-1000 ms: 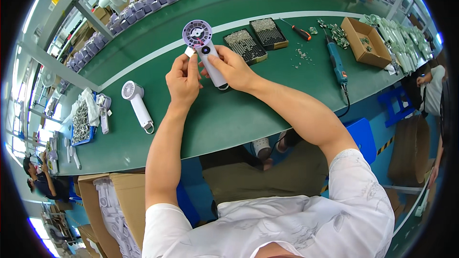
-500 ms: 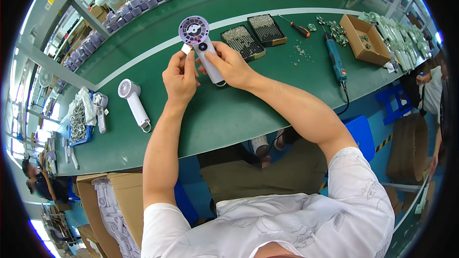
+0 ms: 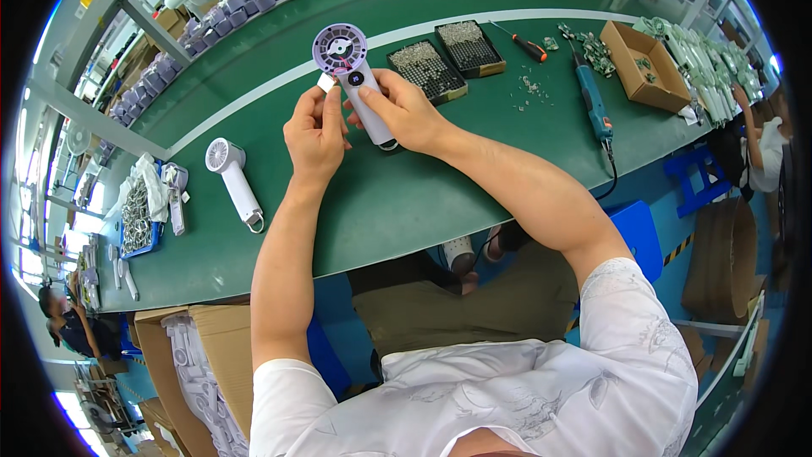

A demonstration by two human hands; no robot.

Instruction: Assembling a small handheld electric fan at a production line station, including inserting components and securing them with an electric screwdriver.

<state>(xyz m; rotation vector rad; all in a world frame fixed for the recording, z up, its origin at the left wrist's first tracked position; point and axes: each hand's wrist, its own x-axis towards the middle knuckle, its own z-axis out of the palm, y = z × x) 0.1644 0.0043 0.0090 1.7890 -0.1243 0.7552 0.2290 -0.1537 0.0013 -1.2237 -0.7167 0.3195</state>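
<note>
A lavender handheld fan (image 3: 372, 118) is held upright over the table, its round open head (image 3: 340, 49) pointing away from me. Red wire shows inside the head, and a dark round display sits at the top of the handle. My right hand (image 3: 406, 114) is closed around the handle from the right, thumb on its front. On the other side my left hand (image 3: 315, 137) is closed, thumb and finger pinching a small white tag (image 3: 326, 82) just below the head. A second, white handheld fan (image 3: 237, 182) lies on the table to the left.
Two black trays of small metal parts (image 3: 427, 72) (image 3: 470, 48) lie beyond my right hand. Farther right are a screwdriver (image 3: 529, 48), a teal electric screwdriver (image 3: 594, 106) and a cardboard box (image 3: 647, 68). A blue bin (image 3: 145, 241) stands left; a person (image 3: 765, 152) is at far right.
Both hands and the fan have shifted very slightly left and up in the picture. The display on the handle looks different. At the far right, the other person's arm has moved up toward the table.
</note>
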